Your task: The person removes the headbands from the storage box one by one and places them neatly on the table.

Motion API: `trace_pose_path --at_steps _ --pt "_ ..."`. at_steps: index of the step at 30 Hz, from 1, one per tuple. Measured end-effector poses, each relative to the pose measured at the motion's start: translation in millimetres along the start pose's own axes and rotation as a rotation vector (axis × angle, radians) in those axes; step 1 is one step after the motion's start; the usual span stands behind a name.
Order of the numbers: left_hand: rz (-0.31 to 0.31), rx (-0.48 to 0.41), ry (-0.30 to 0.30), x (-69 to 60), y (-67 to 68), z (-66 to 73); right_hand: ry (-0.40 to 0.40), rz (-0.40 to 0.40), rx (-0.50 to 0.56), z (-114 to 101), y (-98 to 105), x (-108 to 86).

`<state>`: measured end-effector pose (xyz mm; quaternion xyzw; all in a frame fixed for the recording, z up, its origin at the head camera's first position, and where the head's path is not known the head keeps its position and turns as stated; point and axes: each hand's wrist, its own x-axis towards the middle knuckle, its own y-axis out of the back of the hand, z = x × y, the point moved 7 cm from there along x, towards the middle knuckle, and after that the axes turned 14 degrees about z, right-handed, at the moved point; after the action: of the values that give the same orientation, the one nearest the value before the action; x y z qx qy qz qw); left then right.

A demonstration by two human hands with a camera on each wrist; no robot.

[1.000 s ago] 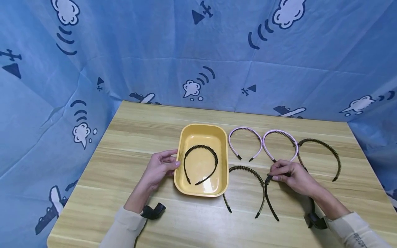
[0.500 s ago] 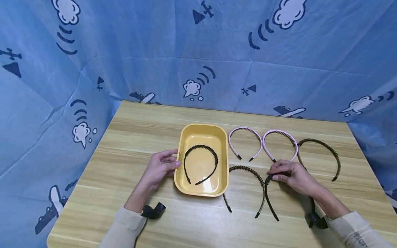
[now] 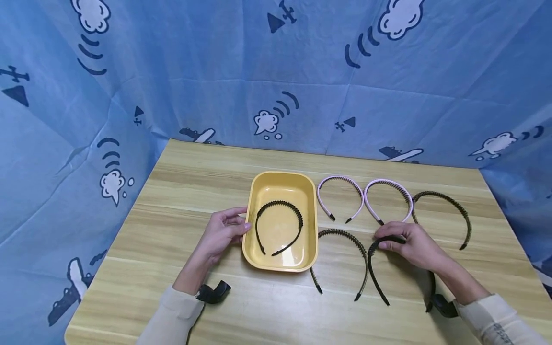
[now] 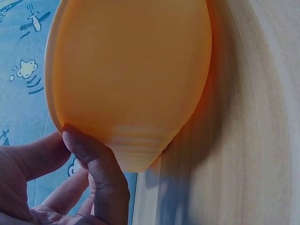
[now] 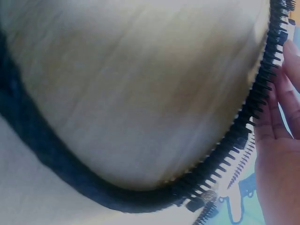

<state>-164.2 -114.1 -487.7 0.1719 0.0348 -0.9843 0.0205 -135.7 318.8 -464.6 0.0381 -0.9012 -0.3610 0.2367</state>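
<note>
My left hand (image 3: 220, 235) pinches the left rim of a yellow plastic tub (image 3: 283, 182), thumb on the rim; its side wall (image 4: 136, 70) fills much of the left wrist view. Inside the tub lies a black toothed headband (image 3: 281, 203). My right hand (image 3: 409, 245) pinches the top of another black headband (image 3: 374, 280) between thumb and fingers, its two ends pointing toward me. The right wrist view shows its curved band (image 5: 136, 199) and row of teeth close up. Left of it lies a dark gold-brown headband (image 3: 342, 233), partly covered by the tub.
Behind my right hand lie two pink headbands, one by the tub (image 3: 340, 178) and one further right (image 3: 390, 181). A dark gold-brown headband (image 3: 467, 223) lies at the far right. Blue patterned cloth (image 3: 302, 96) hangs behind the wooden table (image 3: 185, 172).
The black headband in my right hand has shifted slightly, and more of its top and right end shows. My left hand and the tub have stayed nearly still.
</note>
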Motion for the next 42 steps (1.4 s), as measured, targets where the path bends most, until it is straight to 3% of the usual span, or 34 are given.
trace_pose_path --at_steps 19,42 --pt "-0.008 0.009 -0.002 0.0 -1.3 0.5 -0.128 0.024 -0.057 -30.4 6.2 13.2" --pt "0.002 0.002 -0.008 1.2 -0.6 -0.3 -0.196 0.060 -0.128 -63.0 -1.6 34.0"
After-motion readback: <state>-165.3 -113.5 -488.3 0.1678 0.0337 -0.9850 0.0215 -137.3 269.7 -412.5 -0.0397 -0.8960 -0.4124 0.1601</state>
